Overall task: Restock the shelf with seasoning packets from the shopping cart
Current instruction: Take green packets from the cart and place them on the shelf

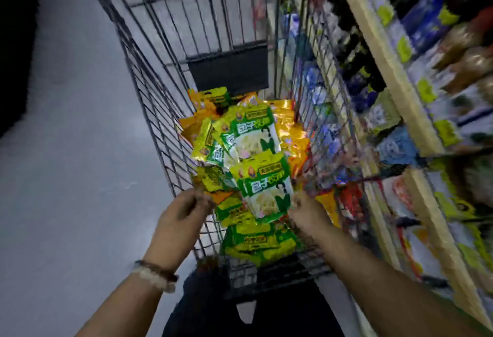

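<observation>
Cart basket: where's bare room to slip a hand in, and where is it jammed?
Bare room lies at the far end of the cart, beyond the black flap. The near end is crowded: seasoning packets are heaped wall to wall, with left hand and right hand at them.

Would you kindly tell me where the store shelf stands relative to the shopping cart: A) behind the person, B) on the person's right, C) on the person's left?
B: the shelf, packed with goods, runs along the right side of the shopping cart; bare floor lies to the left.
</observation>
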